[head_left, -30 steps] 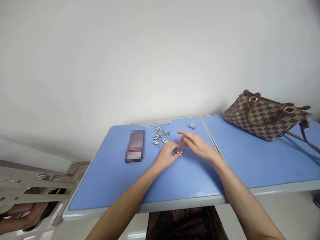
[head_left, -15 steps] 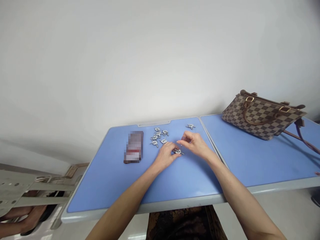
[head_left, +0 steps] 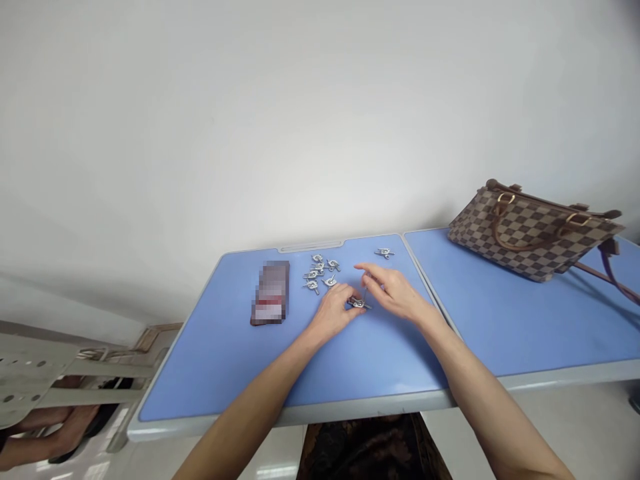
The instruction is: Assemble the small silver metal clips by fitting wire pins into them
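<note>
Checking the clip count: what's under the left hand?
The left hand lies over the blue desktop, its fingers reaching a small metal clip. Whatever is directly beneath the palm is covered and cannot be seen.

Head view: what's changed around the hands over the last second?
The right hand has drawn back to the right, its fingers straightening, and a thin metal pin shows again below them. The left hand stays on the small metal clip. The other clips, the blurred flat item and the checked handbag haven't moved.
</note>
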### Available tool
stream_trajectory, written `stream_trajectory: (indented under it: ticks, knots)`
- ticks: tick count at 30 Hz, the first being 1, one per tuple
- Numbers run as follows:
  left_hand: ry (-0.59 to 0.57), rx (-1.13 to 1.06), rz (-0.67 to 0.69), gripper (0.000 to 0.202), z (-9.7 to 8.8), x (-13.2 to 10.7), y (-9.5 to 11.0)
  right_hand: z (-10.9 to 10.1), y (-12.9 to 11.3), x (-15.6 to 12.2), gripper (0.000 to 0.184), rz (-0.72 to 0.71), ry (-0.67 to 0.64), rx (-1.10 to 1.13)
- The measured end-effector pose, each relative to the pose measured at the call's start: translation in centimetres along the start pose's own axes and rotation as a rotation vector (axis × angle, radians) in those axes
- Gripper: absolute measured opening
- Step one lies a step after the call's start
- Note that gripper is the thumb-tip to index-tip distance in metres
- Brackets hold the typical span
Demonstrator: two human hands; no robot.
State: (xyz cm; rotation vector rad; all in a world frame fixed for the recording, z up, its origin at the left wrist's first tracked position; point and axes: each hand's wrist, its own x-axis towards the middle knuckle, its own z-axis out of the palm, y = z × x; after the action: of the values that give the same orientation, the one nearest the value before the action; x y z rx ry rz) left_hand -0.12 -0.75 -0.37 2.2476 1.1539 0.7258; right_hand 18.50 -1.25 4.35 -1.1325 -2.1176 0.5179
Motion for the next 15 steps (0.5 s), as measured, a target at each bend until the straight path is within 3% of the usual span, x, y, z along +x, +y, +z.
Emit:
stream_trajectory:
  ticks: [4, 9, 15]
  knots:
    - [-0.003, -0.005, -0.017, 0.012, -0.1, 0.0, 0.0, -0.3, 0.3, 0.0, 0.035, 0.011, -0.017, 0.088]
    - [-0.021, 0.012, 0.011, 0.012, 0.0, -0.1, -0.1, 0.3, 0.7, 0.2, 0.020, 0.103, 0.082, 0.077]
    - [-0.045, -0.074, 0.015, 0.013, -0.6, 0.0, -0.5, 0.8, 0.3, 0.4, 0.019, 0.100, 0.200, 0.167]
